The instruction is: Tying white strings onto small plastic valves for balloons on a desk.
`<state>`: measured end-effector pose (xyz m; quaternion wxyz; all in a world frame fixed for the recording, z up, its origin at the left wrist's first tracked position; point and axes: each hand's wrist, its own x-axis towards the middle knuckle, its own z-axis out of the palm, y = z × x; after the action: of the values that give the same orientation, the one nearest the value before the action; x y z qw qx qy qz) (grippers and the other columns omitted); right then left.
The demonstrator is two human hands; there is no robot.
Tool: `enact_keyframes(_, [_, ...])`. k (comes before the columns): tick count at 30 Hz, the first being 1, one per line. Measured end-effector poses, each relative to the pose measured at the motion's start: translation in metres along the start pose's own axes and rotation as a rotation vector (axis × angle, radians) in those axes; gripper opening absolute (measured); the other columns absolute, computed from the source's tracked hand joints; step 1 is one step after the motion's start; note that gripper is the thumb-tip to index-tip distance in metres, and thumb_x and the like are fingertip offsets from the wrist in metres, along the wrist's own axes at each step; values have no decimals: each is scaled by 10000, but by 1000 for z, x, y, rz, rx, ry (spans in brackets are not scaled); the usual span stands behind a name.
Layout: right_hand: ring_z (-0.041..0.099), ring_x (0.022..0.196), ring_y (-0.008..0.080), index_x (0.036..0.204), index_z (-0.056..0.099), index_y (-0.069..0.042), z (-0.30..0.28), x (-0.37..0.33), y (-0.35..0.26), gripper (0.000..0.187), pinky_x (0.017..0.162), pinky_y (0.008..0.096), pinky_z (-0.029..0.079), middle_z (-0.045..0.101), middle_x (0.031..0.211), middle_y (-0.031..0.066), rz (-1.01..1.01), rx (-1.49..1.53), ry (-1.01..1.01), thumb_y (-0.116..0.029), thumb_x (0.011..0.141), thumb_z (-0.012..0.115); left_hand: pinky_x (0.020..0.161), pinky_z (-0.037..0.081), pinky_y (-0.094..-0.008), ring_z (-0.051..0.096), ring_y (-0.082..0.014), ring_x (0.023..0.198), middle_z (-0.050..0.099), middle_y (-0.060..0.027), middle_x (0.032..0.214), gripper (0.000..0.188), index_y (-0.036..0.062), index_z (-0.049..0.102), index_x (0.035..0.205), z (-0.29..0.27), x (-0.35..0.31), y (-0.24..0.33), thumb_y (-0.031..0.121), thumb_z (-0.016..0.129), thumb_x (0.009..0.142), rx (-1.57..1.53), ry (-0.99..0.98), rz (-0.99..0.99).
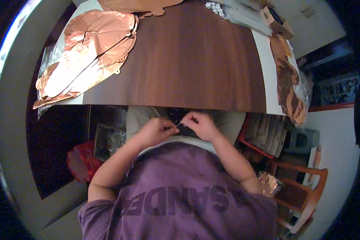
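Left hand (154,132) and right hand (202,126) both pinch a thin white strand (178,124) before the table (188,60). Caution: slackening either pinch could drop it lapward, out of sight.

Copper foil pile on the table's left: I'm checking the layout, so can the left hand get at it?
Probably yes: nothing visible blocks the left hand from the foil pile except the table edge, though that hand holds a thin pale strand.

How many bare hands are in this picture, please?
2: the left hand and, close beside it, the right hand, both over the lap, a thin pale strand between them.
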<state>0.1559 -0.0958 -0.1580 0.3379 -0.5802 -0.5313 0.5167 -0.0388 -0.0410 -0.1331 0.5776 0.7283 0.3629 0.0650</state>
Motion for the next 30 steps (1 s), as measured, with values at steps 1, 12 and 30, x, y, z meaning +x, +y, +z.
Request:
enact_keyframes(1, [563, 788, 113, 838, 605, 8, 2, -2, -3, 139, 735, 261, 454, 623, 823, 39, -13, 80, 36, -109, 862, 534, 634, 476, -357, 605, -299, 704, 620, -159, 762, 177, 23, 655, 828, -1, 0, 4, 188, 611, 779, 110, 88, 91])
enact_keyframes(12, [507, 605, 173, 872, 540, -27, 18, -23, -53, 207, 652, 313, 441, 513, 652, 48, 130, 998, -285, -210, 903, 448, 572, 416, -387, 512, -278, 632, 491, -99, 612, 43, 41, 595, 663, -61, -17, 88, 80, 599, 681, 435, 249, 715])
enact_keyframes(30, [552, 594, 264, 730, 540, -47, -44, -20, -94, 78, 510, 369, 432, 528, 652, 109, -771, -448, 179, -124, 729, 547, 685, 434, -326, 546, -206, 748, 587, -55, 795, 105, 23, 657, 848, -30, -23, 115, 101, 594, 816, -240, 163, 890])
